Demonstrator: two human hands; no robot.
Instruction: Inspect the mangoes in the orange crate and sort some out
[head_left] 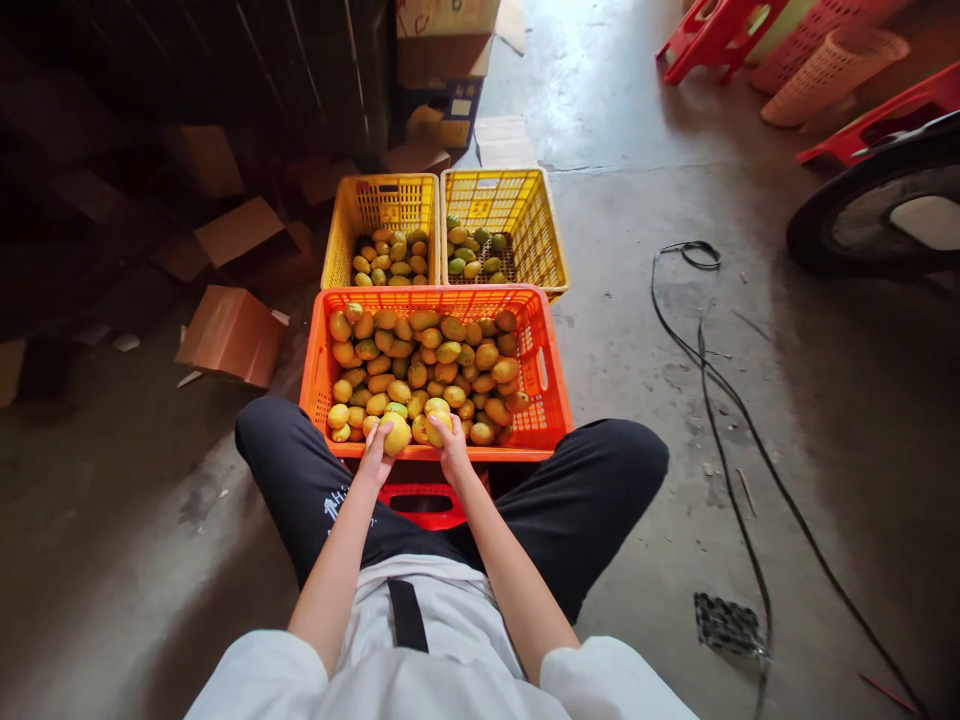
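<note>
My left hand point(375, 456) is closed around a yellow mango point(397, 435) over the near edge of an orange plastic crate point(442, 453). Beside it, my right hand point(453, 452) grips another yellow mango point(436, 430); a further yellow mango point(436, 405) lies just behind and I cannot tell if it touches that hand. Many yellow-orange mangoes point(442, 350) fill the crate between my knees. Behind it stand two yellow crates: the left one point(332, 240) has yellow and greenish mangoes, the right one point(553, 235) a smaller number of greener ones.
Cardboard boxes point(232, 335) lie on the left, with stacked cartons point(446, 60) at the back. A black cable point(739, 405) runs across the concrete floor on the right. A wheel point(847, 200), red stools point(712, 40) and pink baskets point(832, 75) stand at the upper right.
</note>
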